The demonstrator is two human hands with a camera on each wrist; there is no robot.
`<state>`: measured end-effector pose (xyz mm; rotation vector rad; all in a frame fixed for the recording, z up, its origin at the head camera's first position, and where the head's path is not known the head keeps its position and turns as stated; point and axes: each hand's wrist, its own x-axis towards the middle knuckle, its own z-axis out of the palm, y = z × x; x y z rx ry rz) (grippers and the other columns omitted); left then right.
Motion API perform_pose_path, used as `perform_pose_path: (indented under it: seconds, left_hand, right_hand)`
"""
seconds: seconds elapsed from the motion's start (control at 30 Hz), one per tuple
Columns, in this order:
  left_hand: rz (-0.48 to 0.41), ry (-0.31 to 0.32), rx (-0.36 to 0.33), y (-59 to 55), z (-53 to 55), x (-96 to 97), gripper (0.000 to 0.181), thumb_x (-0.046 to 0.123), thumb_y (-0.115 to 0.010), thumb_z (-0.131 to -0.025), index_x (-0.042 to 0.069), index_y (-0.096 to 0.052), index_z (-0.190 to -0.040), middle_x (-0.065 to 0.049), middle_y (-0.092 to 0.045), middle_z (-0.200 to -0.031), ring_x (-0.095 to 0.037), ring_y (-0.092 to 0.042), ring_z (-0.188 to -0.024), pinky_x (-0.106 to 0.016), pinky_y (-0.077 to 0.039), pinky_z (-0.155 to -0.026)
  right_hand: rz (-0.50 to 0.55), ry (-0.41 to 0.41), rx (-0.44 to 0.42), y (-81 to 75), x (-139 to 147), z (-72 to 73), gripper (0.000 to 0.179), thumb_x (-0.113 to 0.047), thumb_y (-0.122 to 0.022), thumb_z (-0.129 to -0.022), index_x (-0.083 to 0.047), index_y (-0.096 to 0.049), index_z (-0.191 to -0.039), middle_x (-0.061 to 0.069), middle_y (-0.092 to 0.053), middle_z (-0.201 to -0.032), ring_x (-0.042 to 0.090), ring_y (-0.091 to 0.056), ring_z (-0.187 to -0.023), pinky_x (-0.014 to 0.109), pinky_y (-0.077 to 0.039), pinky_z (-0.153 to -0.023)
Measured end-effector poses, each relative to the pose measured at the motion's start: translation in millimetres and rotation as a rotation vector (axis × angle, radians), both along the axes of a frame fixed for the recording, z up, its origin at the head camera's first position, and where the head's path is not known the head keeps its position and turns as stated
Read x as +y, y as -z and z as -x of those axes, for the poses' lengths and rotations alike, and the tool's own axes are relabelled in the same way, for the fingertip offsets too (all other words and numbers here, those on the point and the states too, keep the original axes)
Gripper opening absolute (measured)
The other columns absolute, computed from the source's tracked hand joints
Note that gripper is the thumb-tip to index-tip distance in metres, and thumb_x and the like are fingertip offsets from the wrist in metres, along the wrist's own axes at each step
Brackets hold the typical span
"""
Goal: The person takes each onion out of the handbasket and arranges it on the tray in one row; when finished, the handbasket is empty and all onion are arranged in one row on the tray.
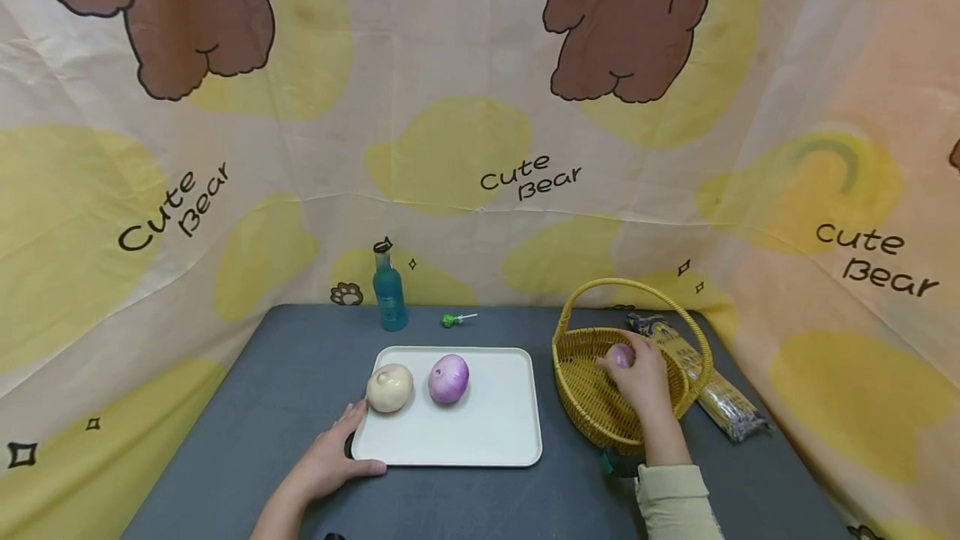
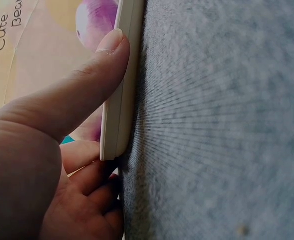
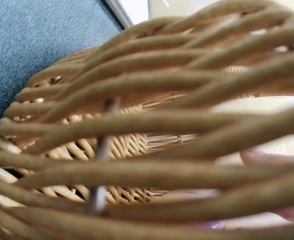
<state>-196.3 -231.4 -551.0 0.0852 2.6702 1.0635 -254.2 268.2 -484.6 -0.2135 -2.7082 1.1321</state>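
A white tray [image 1: 487, 415] carries a white onion [image 1: 390, 388] at its left end and a red onion [image 1: 448, 379] right of it. My left hand [image 1: 330, 454] holds the tray's near left corner. Its thumb [image 2: 94, 72] lies along the rim in the left wrist view, with the other fingers bent beside the corner. Inside the yellow wicker basket [image 1: 581, 407], my right hand [image 1: 639, 373] grips another red onion [image 1: 620, 355], partly covered by the fingers. Basket weave [image 3: 137, 175] fills most of the right wrist view and hides much of that hand.
A bottle of blue liquid [image 1: 389, 294] stands at the back, and a green lollipop [image 1: 450, 320] lies right of it. A long clear-and-yellow packet [image 1: 723, 402] lies behind and right of the basket, whose tall handle [image 1: 600, 283] arches over it. Printed cloth [image 1: 450, 148] hangs behind the table.
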Motion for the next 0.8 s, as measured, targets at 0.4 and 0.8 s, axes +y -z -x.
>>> perform_pose_path:
  seconds: [0.4,0.8]
  left_hand:
    - [0.004,-0.008,0.000,1.7,-0.5,0.0,0.122,0.054,-0.088,-0.069,0.005,-0.024,-0.160,-0.026,-0.021,-0.164,-0.058,-0.016,-0.146,-0.076,-0.020,-0.111]
    - [0.001,-0.012,0.007,0.1,-1.5,0.2,0.122,0.053,-0.089,-0.069,0.006,-0.023,-0.161,-0.025,-0.021,-0.164,-0.057,-0.016,-0.147,-0.075,-0.020,-0.112]
  right_hand:
    - [-0.045,0.016,-0.126,10.6,7,6.2,0.078,-0.024,-0.077,-0.089,0.000,-0.038,-0.152,0.038,-0.029,-0.152,0.058,-0.036,-0.133,0.070,-0.039,-0.105]
    - [-0.087,0.005,-0.129,17.4,10,8.9,0.071,-0.015,-0.075,-0.090,0.001,-0.040,-0.150,0.040,-0.036,-0.145,0.059,-0.040,-0.128,0.070,-0.040,-0.102]
